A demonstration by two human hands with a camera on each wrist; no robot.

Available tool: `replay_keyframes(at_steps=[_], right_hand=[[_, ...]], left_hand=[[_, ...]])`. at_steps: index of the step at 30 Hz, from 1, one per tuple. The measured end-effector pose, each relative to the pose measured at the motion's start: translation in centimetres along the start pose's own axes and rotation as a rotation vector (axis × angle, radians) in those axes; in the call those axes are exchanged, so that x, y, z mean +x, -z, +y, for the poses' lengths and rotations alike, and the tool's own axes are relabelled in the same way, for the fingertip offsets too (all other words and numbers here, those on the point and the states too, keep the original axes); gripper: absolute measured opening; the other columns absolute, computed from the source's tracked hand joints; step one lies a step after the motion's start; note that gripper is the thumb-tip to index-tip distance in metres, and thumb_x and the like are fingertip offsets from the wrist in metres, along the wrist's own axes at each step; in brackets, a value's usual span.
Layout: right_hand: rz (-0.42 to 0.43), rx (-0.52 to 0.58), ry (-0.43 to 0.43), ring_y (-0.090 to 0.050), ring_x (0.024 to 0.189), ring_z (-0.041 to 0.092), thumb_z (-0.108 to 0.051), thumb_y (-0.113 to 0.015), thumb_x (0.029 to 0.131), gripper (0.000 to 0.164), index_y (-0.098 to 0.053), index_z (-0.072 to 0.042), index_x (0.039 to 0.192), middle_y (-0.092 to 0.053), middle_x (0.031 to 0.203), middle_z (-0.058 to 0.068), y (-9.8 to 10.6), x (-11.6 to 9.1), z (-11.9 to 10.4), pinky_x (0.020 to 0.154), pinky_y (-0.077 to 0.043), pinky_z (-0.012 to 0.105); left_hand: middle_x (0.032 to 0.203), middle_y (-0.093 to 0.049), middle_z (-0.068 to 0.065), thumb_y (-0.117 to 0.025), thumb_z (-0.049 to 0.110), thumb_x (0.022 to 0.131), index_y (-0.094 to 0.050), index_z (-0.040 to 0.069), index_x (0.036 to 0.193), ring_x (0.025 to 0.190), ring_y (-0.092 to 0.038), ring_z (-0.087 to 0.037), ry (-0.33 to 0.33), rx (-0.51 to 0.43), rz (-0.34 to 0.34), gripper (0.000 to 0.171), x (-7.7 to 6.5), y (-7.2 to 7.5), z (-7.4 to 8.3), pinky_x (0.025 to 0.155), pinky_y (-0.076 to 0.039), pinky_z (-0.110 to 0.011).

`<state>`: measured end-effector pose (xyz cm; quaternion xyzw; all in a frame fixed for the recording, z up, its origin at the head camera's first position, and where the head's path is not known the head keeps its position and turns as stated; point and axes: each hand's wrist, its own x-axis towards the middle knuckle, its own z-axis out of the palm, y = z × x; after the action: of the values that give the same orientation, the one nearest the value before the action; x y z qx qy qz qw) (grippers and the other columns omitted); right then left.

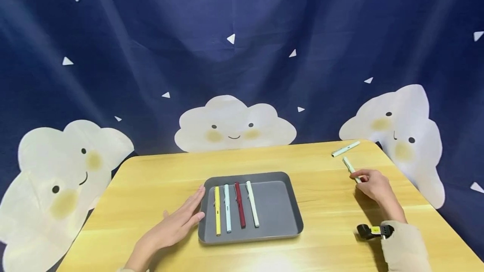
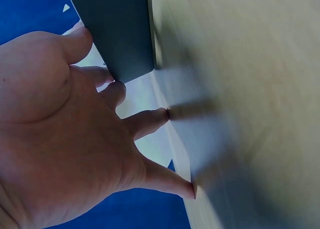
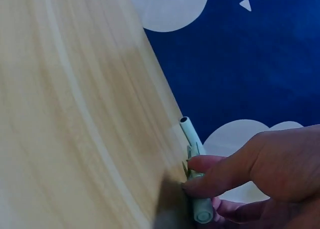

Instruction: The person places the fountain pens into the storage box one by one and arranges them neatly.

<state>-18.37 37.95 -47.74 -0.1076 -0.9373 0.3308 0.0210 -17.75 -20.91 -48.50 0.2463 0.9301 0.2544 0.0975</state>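
Note:
My right hand (image 1: 374, 186) pinches a pale green pen (image 1: 348, 165) between thumb and fingers at the right side of the table. In the right wrist view this pen's round end (image 3: 203, 215) points toward the camera. Just beyond it lies a second pale green pen (image 1: 345, 149). My left hand (image 1: 172, 226) has its fingers spread, with thumb and fingertips at the left wall of a dark grey tray (image 1: 277, 209). Inside the tray, side by side, lie a yellow pen (image 1: 217, 213), a light blue pen (image 1: 227, 211), a dark red pen (image 1: 240, 207) and a whitish pen (image 1: 252, 205).
The light wooden table (image 1: 162, 175) ends at a dark blue curtain (image 1: 234, 66) printed with smiling clouds and white triangles. A black wrist device (image 1: 374, 231) sits at the right sleeve, low over the table. The second green pen lies near the far right corner.

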Motion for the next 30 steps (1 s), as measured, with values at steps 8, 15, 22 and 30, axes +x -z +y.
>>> replay_keyframes(at_steps=[8,15,22,30], right_hand=[[-0.16,0.141,0.035,-0.055,0.069,0.012,-0.002,-0.075,0.087,0.041,-0.063,0.014,0.123,-0.063,0.085,0.007,0.9,-0.6,-0.1,0.06,-0.049,0.027],[-0.18,0.192,0.047,-0.059,0.072,0.012,-0.006,-0.076,0.091,0.045,-0.06,0.017,0.126,-0.069,0.097,0.012,0.9,-0.3,0.1,0.062,-0.055,0.029],[-0.176,0.304,0.036,-0.066,0.074,0.007,-0.011,-0.073,0.096,0.046,-0.058,0.019,0.128,-0.075,0.106,0.017,0.4,-0.4,0.2,0.066,-0.058,0.028],[-0.156,0.355,0.108,-0.069,0.08,0.007,-0.013,-0.077,0.094,0.049,-0.06,0.015,0.13,-0.072,0.114,0.022,-0.1,-0.5,-0.5,0.068,-0.059,0.029]], left_hand=[[0.171,-0.01,0.003,-0.042,0.043,0.111,-0.012,0.022,0.167,0.153,-0.022,-0.036,-0.001,-0.011,-0.023,0.068,0.2,0.3,0.4,0.092,-0.003,-0.093],[0.172,-0.009,0.003,-0.042,0.042,0.111,-0.011,0.02,0.167,0.153,-0.021,-0.039,0.003,-0.026,-0.033,0.067,0.0,0.5,0.7,0.091,-0.001,-0.093],[0.172,-0.009,0.002,-0.042,0.042,0.111,-0.012,0.019,0.167,0.152,-0.022,-0.041,-0.006,-0.021,-0.036,0.067,0.1,0.5,0.6,0.09,-0.002,-0.094],[0.172,-0.009,0.001,-0.042,0.041,0.111,-0.012,0.019,0.167,0.152,-0.022,-0.042,-0.003,-0.034,-0.039,0.067,0.0,0.6,0.7,0.09,-0.001,-0.094]])
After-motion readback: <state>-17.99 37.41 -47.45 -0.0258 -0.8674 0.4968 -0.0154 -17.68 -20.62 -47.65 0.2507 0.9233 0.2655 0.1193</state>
